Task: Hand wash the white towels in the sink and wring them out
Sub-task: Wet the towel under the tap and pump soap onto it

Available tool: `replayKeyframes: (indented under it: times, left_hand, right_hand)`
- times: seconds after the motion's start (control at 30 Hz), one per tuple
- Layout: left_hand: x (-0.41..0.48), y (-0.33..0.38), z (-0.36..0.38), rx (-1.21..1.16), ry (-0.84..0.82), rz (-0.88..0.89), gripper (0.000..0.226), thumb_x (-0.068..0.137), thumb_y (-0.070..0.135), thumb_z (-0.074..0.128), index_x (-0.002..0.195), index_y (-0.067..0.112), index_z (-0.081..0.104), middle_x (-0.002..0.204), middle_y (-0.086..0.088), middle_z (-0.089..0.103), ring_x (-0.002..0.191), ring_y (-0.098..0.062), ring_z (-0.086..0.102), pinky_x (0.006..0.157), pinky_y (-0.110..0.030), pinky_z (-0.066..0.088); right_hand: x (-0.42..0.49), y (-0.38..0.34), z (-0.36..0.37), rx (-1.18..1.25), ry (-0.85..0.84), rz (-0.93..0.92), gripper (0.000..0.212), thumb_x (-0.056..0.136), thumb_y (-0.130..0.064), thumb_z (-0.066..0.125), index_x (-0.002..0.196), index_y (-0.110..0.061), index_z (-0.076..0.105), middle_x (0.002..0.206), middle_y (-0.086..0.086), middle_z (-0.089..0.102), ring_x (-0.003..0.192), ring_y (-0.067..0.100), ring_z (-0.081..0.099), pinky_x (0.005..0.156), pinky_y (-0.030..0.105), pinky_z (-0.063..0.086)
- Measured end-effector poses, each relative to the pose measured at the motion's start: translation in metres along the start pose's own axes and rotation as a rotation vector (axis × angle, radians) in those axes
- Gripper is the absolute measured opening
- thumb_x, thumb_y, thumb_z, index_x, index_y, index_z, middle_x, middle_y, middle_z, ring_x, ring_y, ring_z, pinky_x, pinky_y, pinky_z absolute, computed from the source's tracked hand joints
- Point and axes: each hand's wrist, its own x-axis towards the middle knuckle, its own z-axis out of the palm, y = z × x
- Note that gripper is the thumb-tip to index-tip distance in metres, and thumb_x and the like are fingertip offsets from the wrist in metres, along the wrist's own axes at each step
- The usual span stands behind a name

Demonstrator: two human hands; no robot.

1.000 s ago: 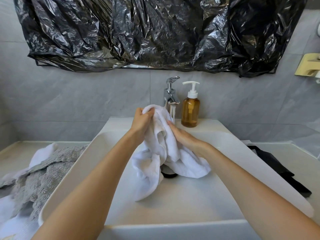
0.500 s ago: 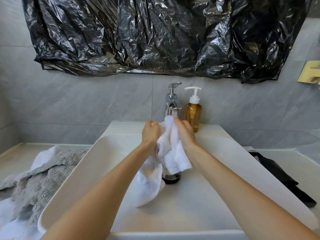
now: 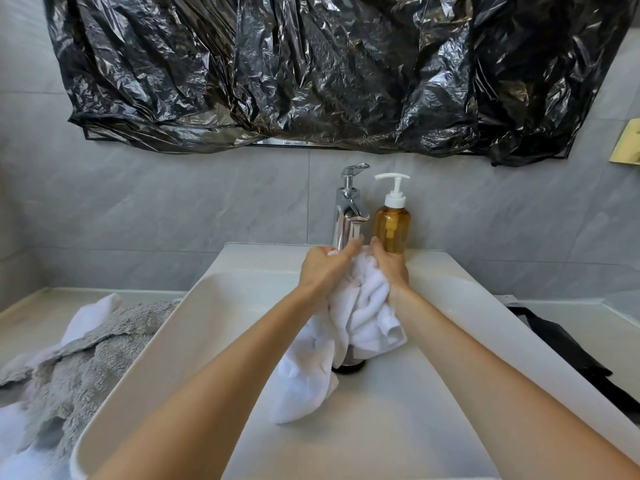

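A white towel (image 3: 363, 306) is bunched up between both hands over the white sink (image 3: 214, 306), just under the chrome tap (image 3: 348, 213). My left hand (image 3: 323, 268) grips its upper left side and my right hand (image 3: 389, 266) presses against its right side, fingertips nearly touching at the top. The towel's loose end (image 3: 301, 386) hangs down onto the basin floor and partly covers the drain (image 3: 349, 365). Whether water runs from the tap is hidden by my hands.
An amber soap pump bottle (image 3: 392, 223) stands right of the tap. A pile of grey and white towels (image 3: 69, 362) lies on the counter to the left. A black cloth (image 3: 568, 351) lies on the counter to the right. Black plastic (image 3: 329, 71) covers the mirror above.
My hands have come together and gathered the spread towel into a tight bunch close under the tap. The hanging part has been drawn up and is shorter.
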Motion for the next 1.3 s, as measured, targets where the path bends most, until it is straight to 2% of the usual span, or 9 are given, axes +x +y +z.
replayKeyframes:
  times: [0.1, 0.2, 0.3, 0.43, 0.53, 0.63, 0.83, 1.07, 1.3]
  left_hand:
    - [0.003, 0.004, -0.014, 0.184, -0.113, 0.022, 0.066, 0.071, 0.069, 0.07, 0.114, 0.019, 0.06, 0.105, 0.001, 0.066, 0.096, -0.018, 0.066, 0.086, -0.032, 0.053]
    - [0.003, 0.005, -0.024, 0.354, -0.186, 0.126, 0.044, 0.081, 0.058, 0.068, 0.108, 0.023, 0.063, 0.106, -0.001, 0.069, 0.1, -0.02, 0.067, 0.093, -0.039, 0.053]
    - [0.006, 0.002, -0.028, 0.28, -0.076, 0.145, 0.041, 0.075, 0.052, 0.069, 0.1, 0.021, 0.059, 0.114, -0.012, 0.062, 0.109, -0.025, 0.06, 0.094, -0.042, 0.052]
    - [0.007, 0.0, -0.039, -0.067, -0.088, 0.104, 0.029, 0.099, 0.029, 0.055, 0.109, 0.003, 0.063, 0.105, -0.018, 0.068, 0.089, -0.022, 0.064, 0.072, -0.025, 0.054]
    - [0.007, -0.001, -0.046, -0.146, -0.017, 0.113, 0.024, 0.101, 0.03, 0.052, 0.102, 0.009, 0.061, 0.1, -0.013, 0.065, 0.088, -0.021, 0.065, 0.071, -0.026, 0.054]
    - [0.012, -0.007, -0.048, -0.084, 0.094, 0.093, 0.04, 0.088, 0.046, 0.06, 0.106, 0.01, 0.061, 0.12, -0.018, 0.058, 0.105, -0.028, 0.064, 0.075, -0.031, 0.051]
    - [0.01, -0.008, -0.04, 0.173, 0.189, 0.103, 0.027, 0.097, 0.028, 0.051, 0.105, 0.002, 0.054, 0.097, -0.007, 0.057, 0.094, -0.027, 0.056, 0.073, -0.029, 0.039]
    - [-0.007, 0.003, -0.004, 0.128, 0.131, 0.094, 0.055, 0.101, 0.05, 0.026, 0.122, 0.007, 0.052, 0.111, -0.005, 0.057, 0.108, -0.026, 0.054, 0.094, -0.038, 0.042]
    - [-0.002, -0.002, 0.001, 0.09, 0.167, 0.142, 0.057, 0.102, 0.051, 0.029, 0.095, 0.007, 0.065, 0.099, -0.009, 0.069, 0.1, -0.029, 0.062, 0.093, -0.046, 0.048]
  right_hand:
    - [0.005, -0.008, -0.011, 0.073, -0.104, 0.07, 0.056, 0.095, -0.057, 0.042, 0.11, -0.007, 0.065, 0.105, 0.014, 0.067, 0.099, 0.03, 0.065, 0.091, 0.037, 0.05]
    - [0.004, -0.016, -0.012, 0.181, -0.288, 0.049, 0.041, 0.098, -0.044, 0.047, 0.096, -0.009, 0.068, 0.094, 0.015, 0.069, 0.085, 0.027, 0.067, 0.088, 0.041, 0.054]
    - [-0.004, -0.015, -0.014, 0.254, -0.42, -0.066, 0.016, 0.095, -0.017, 0.057, 0.089, -0.012, 0.07, 0.082, 0.009, 0.069, 0.074, 0.019, 0.065, 0.066, 0.027, 0.053]
    - [-0.017, -0.008, -0.022, 0.03, -0.542, -0.119, 0.021, 0.095, -0.043, 0.053, 0.1, -0.026, 0.064, 0.09, -0.008, 0.069, 0.078, -0.001, 0.066, 0.068, 0.016, 0.051]
    - [-0.023, 0.002, -0.024, -0.077, -0.639, -0.016, 0.038, 0.088, -0.055, 0.06, 0.114, -0.027, 0.059, 0.107, -0.002, 0.071, 0.097, 0.013, 0.068, 0.083, 0.034, 0.055]
    - [-0.02, -0.001, -0.018, 0.079, -0.491, -0.059, 0.029, 0.093, -0.033, 0.062, 0.118, -0.017, 0.059, 0.109, 0.007, 0.069, 0.092, 0.022, 0.066, 0.078, 0.038, 0.052]
    - [-0.02, -0.019, -0.013, 0.414, -0.233, -0.14, 0.017, 0.086, -0.015, 0.07, 0.102, -0.016, 0.065, 0.104, 0.007, 0.066, 0.093, 0.02, 0.064, 0.08, 0.032, 0.053]
    - [-0.038, 0.001, 0.032, 0.193, -0.03, -0.232, 0.032, 0.089, -0.044, 0.059, 0.069, -0.023, 0.046, 0.08, 0.004, 0.06, 0.075, 0.018, 0.059, 0.072, 0.036, 0.047]
    - [-0.03, -0.007, 0.034, 0.1, 0.06, -0.168, 0.031, 0.09, -0.023, 0.051, 0.06, -0.017, 0.052, 0.067, 0.0, 0.06, 0.068, 0.021, 0.055, 0.068, 0.032, 0.044]
